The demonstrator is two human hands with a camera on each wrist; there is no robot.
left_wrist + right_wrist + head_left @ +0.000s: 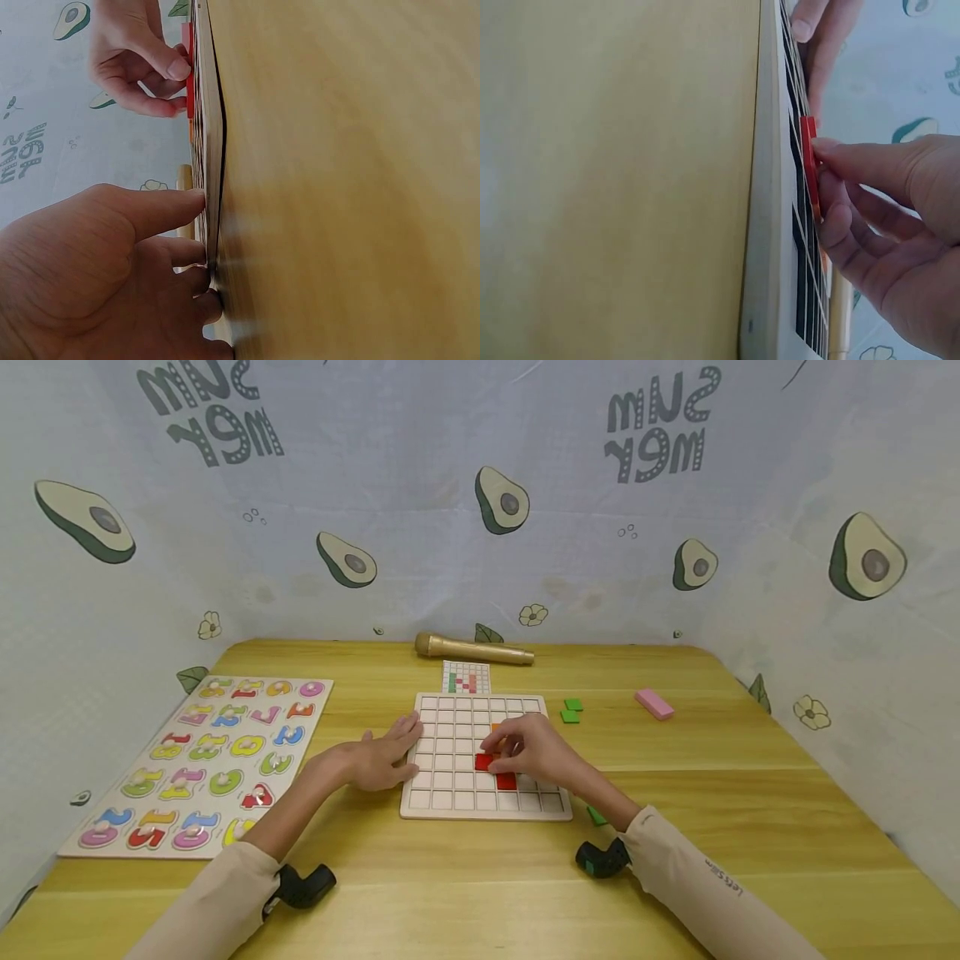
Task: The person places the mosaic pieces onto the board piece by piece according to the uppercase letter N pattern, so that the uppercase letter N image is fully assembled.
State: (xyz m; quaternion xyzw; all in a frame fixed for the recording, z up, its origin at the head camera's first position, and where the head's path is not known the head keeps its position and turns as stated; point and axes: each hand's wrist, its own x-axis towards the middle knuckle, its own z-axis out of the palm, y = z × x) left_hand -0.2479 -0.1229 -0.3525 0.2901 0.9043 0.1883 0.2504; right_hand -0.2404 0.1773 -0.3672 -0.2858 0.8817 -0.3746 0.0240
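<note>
A white gridded board (442, 762) lies at the middle of the table. My left hand (381, 762) rests at its left edge, fingers spread; in the left wrist view the thumb touches the board's side. Over the board's right half, my right hand (536, 750) pinches a red piece (810, 161) between thumb and fingers, right at the grid surface. Beside those fingertips, a red tile (507, 781) sits in the grid. Part of an orange tile (495, 727) shows behind the right hand, which hides the cells beneath it.
A small pattern card (467, 677) and a gold toy microphone (472, 649) lie behind the board. To the right are green tiles (570, 717) and a pink block (655, 704); another green tile (596, 815) is near the right wrist. A number puzzle (75, 847) occupies the left side.
</note>
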